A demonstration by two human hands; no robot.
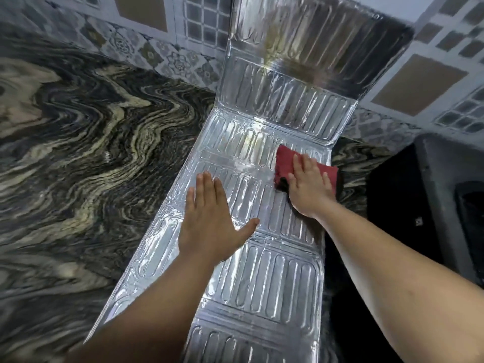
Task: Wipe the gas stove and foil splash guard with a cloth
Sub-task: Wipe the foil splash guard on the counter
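While the left hand (209, 221) lies flat, fingers straight, on the foil splash guard (262, 271) spread over the marbled counter (78, 132), the right hand (310, 186), at two o'clock from it, presses a red cloth (285, 161) onto the foil with straight fingers.

A dark stone countertop (78, 142) with swirling cream and black veins runs back to the tiled wall. Laid flat along it, from the near edge toward the back, is the ribbed foil splash guard (262, 271); its far panels bend up and lean at the wall. Just beside the foil's right edge, toward the right end of the countertop, sits the black gas stove (429, 200).
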